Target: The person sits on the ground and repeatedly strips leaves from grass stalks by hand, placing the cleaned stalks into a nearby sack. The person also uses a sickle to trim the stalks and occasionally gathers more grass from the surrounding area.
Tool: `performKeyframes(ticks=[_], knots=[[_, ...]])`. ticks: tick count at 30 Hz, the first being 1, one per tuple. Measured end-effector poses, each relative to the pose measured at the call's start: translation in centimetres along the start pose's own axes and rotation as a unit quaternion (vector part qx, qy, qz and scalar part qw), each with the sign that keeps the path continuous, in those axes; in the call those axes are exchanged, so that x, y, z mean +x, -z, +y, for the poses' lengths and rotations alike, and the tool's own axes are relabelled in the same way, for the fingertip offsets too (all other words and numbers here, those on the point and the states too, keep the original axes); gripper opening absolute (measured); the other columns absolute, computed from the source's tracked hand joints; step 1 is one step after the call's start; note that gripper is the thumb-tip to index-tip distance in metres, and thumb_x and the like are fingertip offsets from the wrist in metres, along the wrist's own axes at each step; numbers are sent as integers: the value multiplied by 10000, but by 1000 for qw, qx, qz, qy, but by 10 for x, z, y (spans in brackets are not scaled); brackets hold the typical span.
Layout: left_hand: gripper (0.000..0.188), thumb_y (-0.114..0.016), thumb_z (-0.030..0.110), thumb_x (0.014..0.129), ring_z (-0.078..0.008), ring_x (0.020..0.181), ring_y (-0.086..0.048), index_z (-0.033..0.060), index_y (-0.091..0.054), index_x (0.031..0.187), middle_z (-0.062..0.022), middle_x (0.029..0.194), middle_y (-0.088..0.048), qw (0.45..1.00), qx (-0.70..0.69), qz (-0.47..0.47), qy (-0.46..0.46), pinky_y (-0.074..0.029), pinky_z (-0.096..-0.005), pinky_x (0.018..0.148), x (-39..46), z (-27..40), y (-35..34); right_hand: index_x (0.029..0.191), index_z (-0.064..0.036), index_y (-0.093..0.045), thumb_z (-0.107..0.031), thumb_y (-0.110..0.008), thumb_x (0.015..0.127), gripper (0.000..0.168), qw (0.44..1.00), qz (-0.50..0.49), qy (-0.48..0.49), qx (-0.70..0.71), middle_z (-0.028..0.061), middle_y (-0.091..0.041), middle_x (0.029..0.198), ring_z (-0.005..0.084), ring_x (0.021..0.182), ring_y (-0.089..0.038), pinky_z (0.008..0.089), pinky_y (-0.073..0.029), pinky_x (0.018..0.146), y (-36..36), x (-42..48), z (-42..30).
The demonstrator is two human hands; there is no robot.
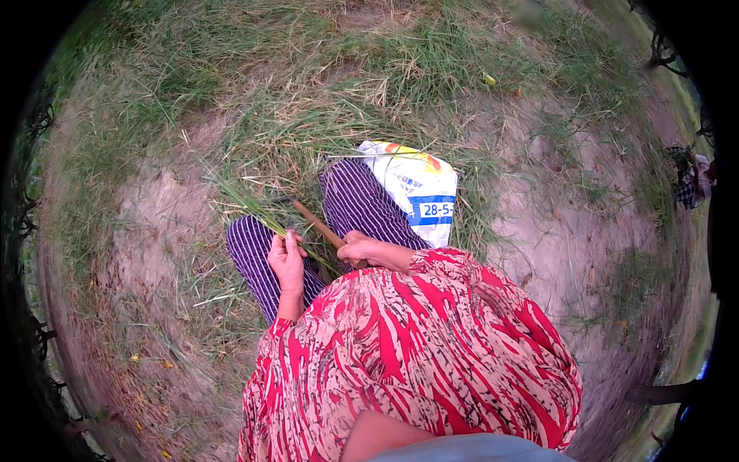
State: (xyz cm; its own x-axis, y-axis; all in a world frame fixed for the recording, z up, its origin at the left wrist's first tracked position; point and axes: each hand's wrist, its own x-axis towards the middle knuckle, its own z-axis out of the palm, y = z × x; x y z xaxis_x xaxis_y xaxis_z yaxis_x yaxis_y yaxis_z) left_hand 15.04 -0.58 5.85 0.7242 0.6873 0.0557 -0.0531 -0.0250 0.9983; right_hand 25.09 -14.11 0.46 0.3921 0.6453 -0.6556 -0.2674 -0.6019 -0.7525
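Observation:
My left hand (287, 261) is raised over my left thigh, its fingers closed around a thin bundle of long green grass stalks (251, 207) that points up and to the left. In front of my belly, my right hand (354, 248) grips the wooden handle (317, 223) of a tool. The tool's dark metal head (283, 200) lies between my knees, partly behind the grass; its exact shape cannot be told. Striped dark trousers (361, 199) cover my bent legs. A white printed plastic sack (424, 185) lies beside my right leg, partly under it.
Cut and standing grass (312, 124) covers the ground before me, with bare soil (156, 219) at the left and more (537, 242) at the right. At the far right edge is a dark checked cloth (687, 187) beside something pale. A dark branch (664, 394) shows at the lower right.

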Motion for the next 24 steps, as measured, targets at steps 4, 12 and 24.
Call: performKeyframes(ticks=[4,12,24], knots=[[134,-456,134,917,-20,483,-416,30,-518,858,5,693,-528,1000,12,0,7,-333,-160,431,-2,-4,1,717,33,-592,-148,-600,626,203,996,23,38,-72,101,-544,595,173,539,-527,324,-407,482,4,-13,-1],[131,-463,141,913,-22,485,-417,33,-511,859,-1,701,-514,1000,19,-8,2,-333,-158,434,-2,-2,2,811,17,-532,-179,-587,640,266,958,66,212,-181,195,-553,650,304,615,-567,396,-433,574,-2,-22,6],[151,-449,147,917,-27,472,-410,25,-502,845,-12,700,-512,1000,3,-5,1,-332,-164,426,2,-12,3,975,-7,-430,-131,-574,616,406,924,128,259,-251,182,-559,640,369,612,-585,450,-459,574,5,-46,-9]])
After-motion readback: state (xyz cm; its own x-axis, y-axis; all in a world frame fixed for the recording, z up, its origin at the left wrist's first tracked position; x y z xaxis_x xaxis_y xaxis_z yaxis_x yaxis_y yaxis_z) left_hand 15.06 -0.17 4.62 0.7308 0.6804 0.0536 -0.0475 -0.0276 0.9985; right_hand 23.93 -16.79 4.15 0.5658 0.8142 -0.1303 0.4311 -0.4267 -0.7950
